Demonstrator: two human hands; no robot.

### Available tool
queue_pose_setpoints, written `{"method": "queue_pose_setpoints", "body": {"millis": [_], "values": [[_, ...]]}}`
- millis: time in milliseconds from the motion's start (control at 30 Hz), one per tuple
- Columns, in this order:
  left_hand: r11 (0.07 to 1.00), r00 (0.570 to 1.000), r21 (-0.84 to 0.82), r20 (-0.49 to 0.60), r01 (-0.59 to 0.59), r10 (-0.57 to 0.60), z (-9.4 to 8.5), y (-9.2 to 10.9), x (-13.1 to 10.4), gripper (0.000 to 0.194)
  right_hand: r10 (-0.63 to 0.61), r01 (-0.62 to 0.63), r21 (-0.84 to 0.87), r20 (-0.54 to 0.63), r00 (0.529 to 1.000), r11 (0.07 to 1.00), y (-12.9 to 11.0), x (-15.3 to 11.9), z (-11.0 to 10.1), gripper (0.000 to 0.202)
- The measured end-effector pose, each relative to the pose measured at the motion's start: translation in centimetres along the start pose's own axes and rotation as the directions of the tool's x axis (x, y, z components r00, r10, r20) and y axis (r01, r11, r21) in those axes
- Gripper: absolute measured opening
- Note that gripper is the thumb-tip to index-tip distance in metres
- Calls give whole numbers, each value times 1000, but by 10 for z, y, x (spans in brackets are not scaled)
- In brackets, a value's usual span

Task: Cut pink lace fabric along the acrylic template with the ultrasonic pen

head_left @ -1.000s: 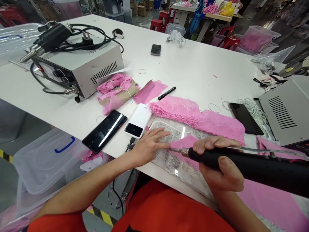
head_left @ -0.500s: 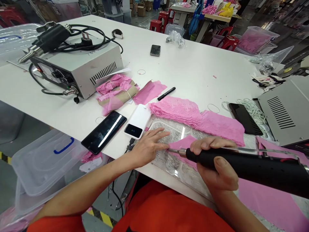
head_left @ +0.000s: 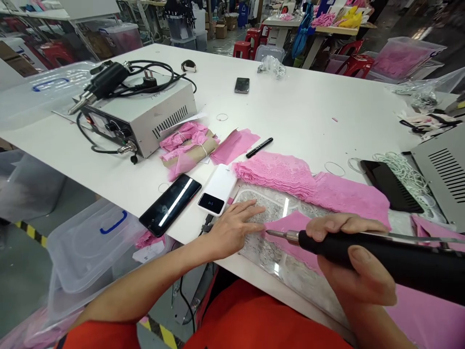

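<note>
Holding a black tool (head_left: 410, 261) in the right hand (head_left: 358, 281), its metal tip at the left end of a pink cloth (head_left: 288, 224).

Fingers and thumb of the right hand wrap around the tool's front part; the left hand (head_left: 230, 231) grasps nothing, fingers spread over a grey-patterned board (head_left: 259, 252), one fingertip at the cloth's left corner, just beside the tip; whether the tip touches the cloth is hard to tell. The cloth lies on the board, near the table's front edge, with a stack of pink lace (head_left: 278, 172) just beyond it. To the left of the stack lie a white power bank (head_left: 223, 180) and a dark phone (head_left: 170, 204); a black pen (head_left: 259, 148) lies behind the stack, near a folded pink piece (head_left: 236, 145).
</note>
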State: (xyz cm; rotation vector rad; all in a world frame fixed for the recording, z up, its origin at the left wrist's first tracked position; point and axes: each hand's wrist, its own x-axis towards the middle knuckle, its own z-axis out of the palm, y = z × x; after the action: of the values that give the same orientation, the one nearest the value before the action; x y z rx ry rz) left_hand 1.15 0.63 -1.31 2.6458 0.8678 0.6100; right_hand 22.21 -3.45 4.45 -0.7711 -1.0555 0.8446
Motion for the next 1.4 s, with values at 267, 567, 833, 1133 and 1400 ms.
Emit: {"method": "queue_pose_setpoints", "body": {"millis": [267,567,833,1133,1400], "values": [[991,988,52,-88,-120,124,-2,10,-1,31,-154,131,-109,-245,957,985,-6,35,-34,8],[979,976,82,-99,-186,193,2,10,-1,27,-143,115,-113,-279,950,987,8,40,-42,9],[976,972,70,-101,-206,213,-3,10,-1,27,-125,100,-111,-251,960,989,10,40,-38,10],[976,972,62,-98,-207,212,-2,9,-1,27,-165,137,-133,-234,958,982,11,40,-42,11],[976,969,65,-123,-207,214,-2,10,-1,26,-185,155,-143,-221,958,977,11,40,-40,12]]}}
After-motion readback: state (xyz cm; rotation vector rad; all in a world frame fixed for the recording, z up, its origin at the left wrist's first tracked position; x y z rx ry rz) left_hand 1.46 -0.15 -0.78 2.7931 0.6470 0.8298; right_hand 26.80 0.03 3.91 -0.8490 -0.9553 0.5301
